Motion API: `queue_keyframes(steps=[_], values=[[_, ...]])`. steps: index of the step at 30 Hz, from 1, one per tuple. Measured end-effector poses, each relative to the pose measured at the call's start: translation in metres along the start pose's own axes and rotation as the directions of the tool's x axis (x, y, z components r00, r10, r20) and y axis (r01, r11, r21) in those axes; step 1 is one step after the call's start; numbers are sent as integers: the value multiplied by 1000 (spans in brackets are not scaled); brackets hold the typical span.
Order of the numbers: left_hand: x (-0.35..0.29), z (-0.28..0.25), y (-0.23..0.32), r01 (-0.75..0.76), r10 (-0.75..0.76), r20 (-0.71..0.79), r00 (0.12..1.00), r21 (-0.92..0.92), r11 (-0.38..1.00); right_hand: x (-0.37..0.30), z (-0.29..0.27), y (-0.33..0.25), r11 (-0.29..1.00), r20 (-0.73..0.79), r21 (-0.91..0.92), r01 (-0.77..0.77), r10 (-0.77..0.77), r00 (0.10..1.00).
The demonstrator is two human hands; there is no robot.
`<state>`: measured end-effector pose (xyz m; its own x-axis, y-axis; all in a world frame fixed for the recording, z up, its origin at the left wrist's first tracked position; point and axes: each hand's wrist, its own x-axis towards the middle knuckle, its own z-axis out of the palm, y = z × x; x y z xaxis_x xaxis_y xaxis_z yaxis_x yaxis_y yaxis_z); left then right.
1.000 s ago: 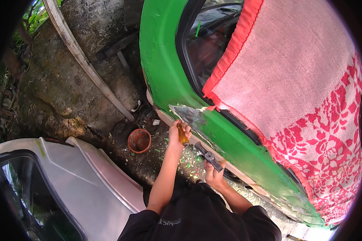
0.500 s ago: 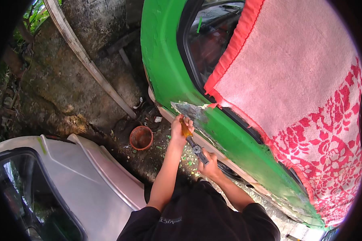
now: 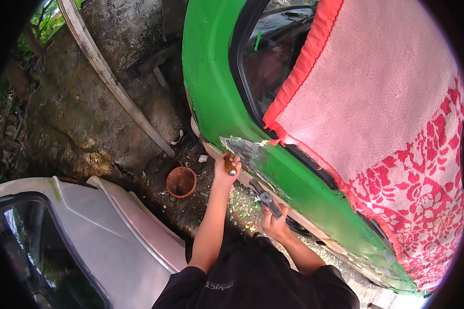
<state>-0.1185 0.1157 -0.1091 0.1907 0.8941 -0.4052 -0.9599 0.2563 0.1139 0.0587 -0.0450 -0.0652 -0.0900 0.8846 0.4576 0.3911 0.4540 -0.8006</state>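
My left hand (image 3: 223,170) is closed around the amber handle of a chisel-like tool (image 3: 230,166), its metal-capped butt facing me. The tool's working end is hidden. Beside it is a ragged patch of bare grey metal (image 3: 246,150) on the lower side of a green car body (image 3: 209,98); whether the tool touches it I cannot tell. In my right hand (image 3: 274,222) is a hammer (image 3: 266,198), gripped by its handle. The hammer head is apart from the tool's butt, lower and to the right.
A pink-and-red patterned towel (image 3: 376,98) drapes over the green car's glass. To the left stands a silver car (image 3: 103,221). Between them an orange-brown pot (image 3: 181,182) sits on ground strewn with paint flakes. A long curved strip (image 3: 113,82) leans at the back.
The hammer has moved away from the handle's butt, down and to the right with my right hand. My left hand has shifted slightly down, and the handle's butt now points more toward me.
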Motion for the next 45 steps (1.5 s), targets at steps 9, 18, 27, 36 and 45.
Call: queue_keyframes(steps=[9, 18, 27, 36, 45], values=[[-43, 30, -24, 19, -26, 36, 999, 173, 985, 8, -7, -27, 970, -126, 233, 67, -38, 991], [-37, 29, -11, 34, -37, 20, 999, 147, 989, 7, -2, -35, 985, -57, 67, 158, -155, 986], [-24, 21, -19, 27, -32, 20, 999, 215, 976, 9, 7, -14, 980, 152, -50, 194, -185, 971], [-24, 29, -9, 38, -40, 16, 999, 121, 992, 18, -14, -42, 889, -84, 30, 457, -453, 888], [-23, 19, -10, 21, -26, 33, 999, 140, 990, -4, -8, -29, 988, -34, -21, 154, -155, 987]])
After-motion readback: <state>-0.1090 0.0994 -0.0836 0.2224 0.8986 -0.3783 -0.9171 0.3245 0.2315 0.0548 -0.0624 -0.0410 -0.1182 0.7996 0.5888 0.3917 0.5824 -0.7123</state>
